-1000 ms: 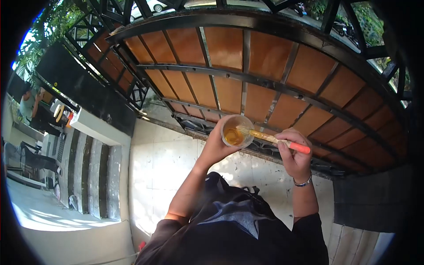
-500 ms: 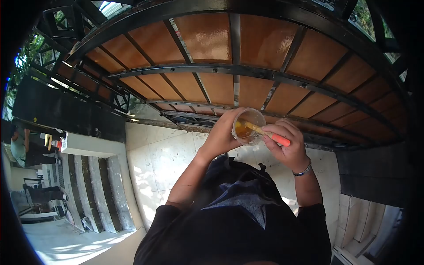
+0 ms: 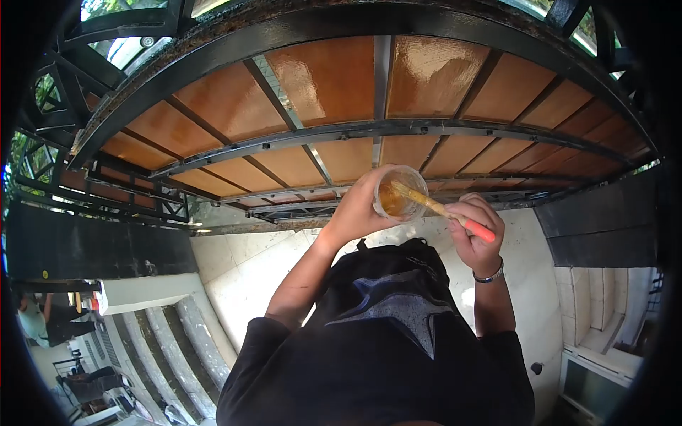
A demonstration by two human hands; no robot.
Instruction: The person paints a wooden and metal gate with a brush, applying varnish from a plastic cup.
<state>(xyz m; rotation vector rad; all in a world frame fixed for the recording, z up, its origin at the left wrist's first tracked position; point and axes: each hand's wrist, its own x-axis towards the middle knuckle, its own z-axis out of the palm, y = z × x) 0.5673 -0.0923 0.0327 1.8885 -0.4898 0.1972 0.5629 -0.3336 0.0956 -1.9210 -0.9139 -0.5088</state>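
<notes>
A clear plastic cup [image 3: 420, 186] with amber liquid in it is gripped by my left hand [image 3: 355, 211], its mouth tilted toward me. Between the fingers of my right hand [image 3: 477, 233] is a paintbrush [image 3: 455, 216] with an orange-red handle end. The brush slants into the cup's mouth, its bristle end near the inner wall above the liquid. Just beyond both hands stands a gate with glossy orange-brown wooden panels [image 3: 323, 78] set in a black metal frame [image 3: 284, 142]. Some panels look wet and shiny.
Concrete steps [image 3: 160, 348] rise at the left beside a white ledge [image 3: 149, 292]. Another person [image 3: 53, 323] is at the far left. Pale floor tiles [image 3: 241, 277] lie below me, and a second set of steps [image 3: 593, 302] is at the right.
The brush has drawn back to the right, so more of its shaft and bristle end shows at the cup's mouth. My right hand moved slightly right and down. The view has shifted.
</notes>
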